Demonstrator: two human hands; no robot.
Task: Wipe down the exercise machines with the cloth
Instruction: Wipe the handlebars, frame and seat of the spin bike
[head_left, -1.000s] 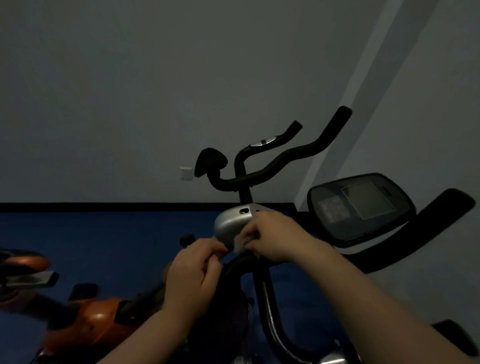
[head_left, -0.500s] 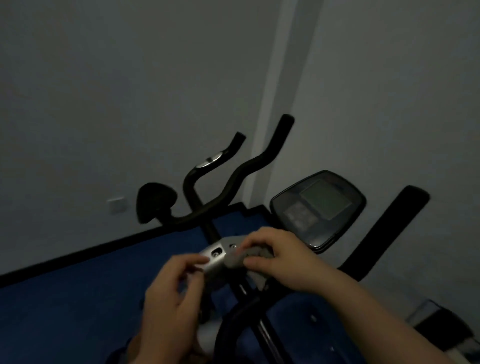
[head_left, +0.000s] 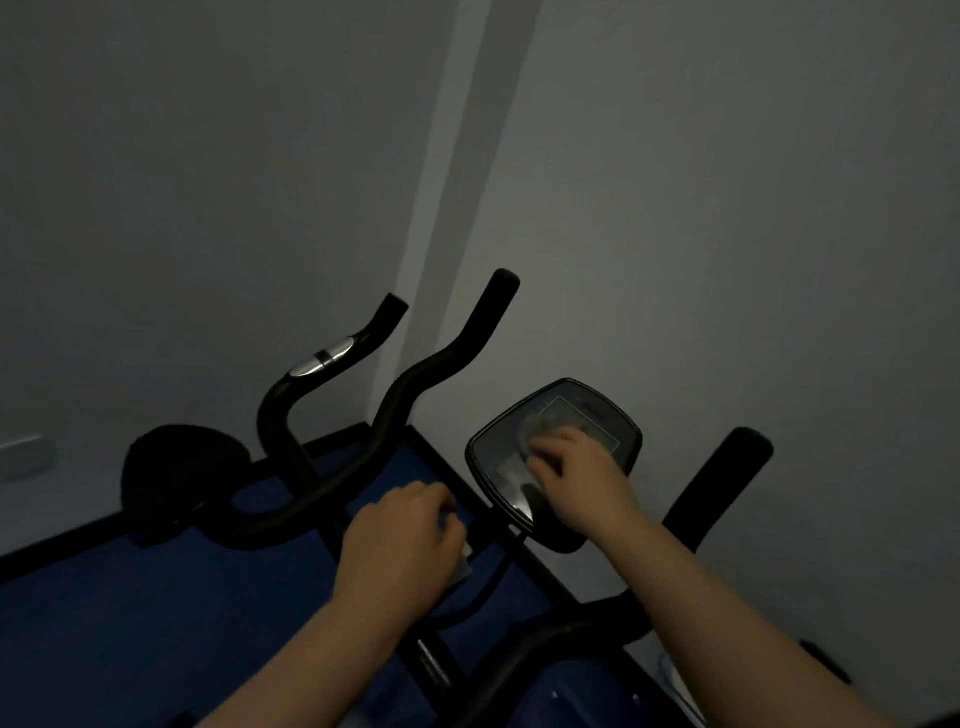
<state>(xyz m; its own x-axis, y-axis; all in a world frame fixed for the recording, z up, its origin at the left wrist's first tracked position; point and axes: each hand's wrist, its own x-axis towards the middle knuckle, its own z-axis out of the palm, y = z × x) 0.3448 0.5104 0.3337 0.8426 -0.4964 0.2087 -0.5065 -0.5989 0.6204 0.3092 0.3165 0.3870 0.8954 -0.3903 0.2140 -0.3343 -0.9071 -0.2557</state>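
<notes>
A black exercise bike stands in front of me in dim light. Its display console (head_left: 613, 421) tilts toward me at centre right. My right hand (head_left: 576, 478) presses a grey cloth (head_left: 540, 426) against the console screen, fingers curled over the cloth. My left hand (head_left: 405, 545) hangs lower and to the left, over the bike's stem, fingers curled round a small light object (head_left: 464, 564) that is mostly hidden. The bike's curved handlebar (head_left: 447, 353) rises behind my hands, and a second grip (head_left: 719, 483) sticks up to the right of the console.
A second handlebar with a silver pulse sensor (head_left: 322, 358) stands at centre left, beside a dark round pad (head_left: 176, 467). Blue floor matting (head_left: 156, 597) with a black skirting meets grey walls in a corner. A wall socket (head_left: 23, 457) sits at far left.
My right hand has carried the cloth up from the silver stem cover to the console screen. My left hand stayed low near the stem. The view swung right and closer.
</notes>
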